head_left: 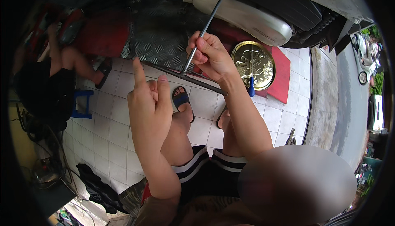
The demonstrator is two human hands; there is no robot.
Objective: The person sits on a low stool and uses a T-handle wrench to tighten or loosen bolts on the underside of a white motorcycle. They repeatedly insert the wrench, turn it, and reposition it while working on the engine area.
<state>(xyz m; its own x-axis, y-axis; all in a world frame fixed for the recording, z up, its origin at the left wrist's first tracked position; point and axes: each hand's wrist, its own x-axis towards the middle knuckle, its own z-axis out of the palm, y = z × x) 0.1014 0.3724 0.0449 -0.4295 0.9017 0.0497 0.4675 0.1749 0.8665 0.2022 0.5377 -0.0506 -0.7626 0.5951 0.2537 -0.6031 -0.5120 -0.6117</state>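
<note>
A metal T-handle wrench (212,19) is held up in front of me, its bright shaft slanting up and to the right. My right hand (212,55) is shut around the shaft. The dark crossbar (203,85) runs from near my left index finger to just in front of my right wrist. My left hand (150,102) has its index finger and thumb stretched out and the other fingers curled, with nothing seen in them. The index fingertip is close to the crossbar's far left end; whether they touch, I cannot tell.
Right of my hands, a round gold tray (263,82) sits on a red platform (284,76), a blue-handled screwdriver (252,87) across it. Ahead is a motorcycle with a silver exhaust cover (238,14). Another person (45,78) sits at left near a blue stool (83,104).
</note>
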